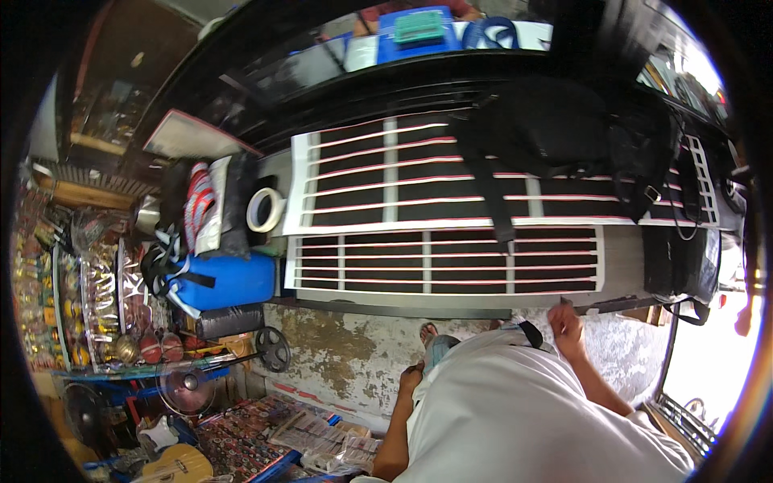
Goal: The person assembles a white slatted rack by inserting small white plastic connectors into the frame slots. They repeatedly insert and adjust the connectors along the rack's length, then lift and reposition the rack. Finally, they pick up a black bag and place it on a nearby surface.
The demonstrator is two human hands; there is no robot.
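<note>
My right hand point(568, 328) is near the front edge of the counter point(624, 266), its fingers curled in. Whether anything small is pinched in them I cannot make out. Beside my left thigh hangs my left hand point(411, 377), partly turned away, so its fingers hardly show. Closest to my right hand on the counter lies a sheet with black bars point(467, 262) and white and red lines. Behind it is a larger sheet of the same pattern point(354, 181). A black bag point(564, 129) with loose straps rests on the larger sheet's right part.
A roll of tape point(265, 210) and a blue bag point(229, 282) sit left of the sheets. Another black bag point(683, 262) stands at the counter's right end. At lower left are a fan point(187, 388) and a small guitar point(179, 465). A person's arms show behind a blue box point(417, 36).
</note>
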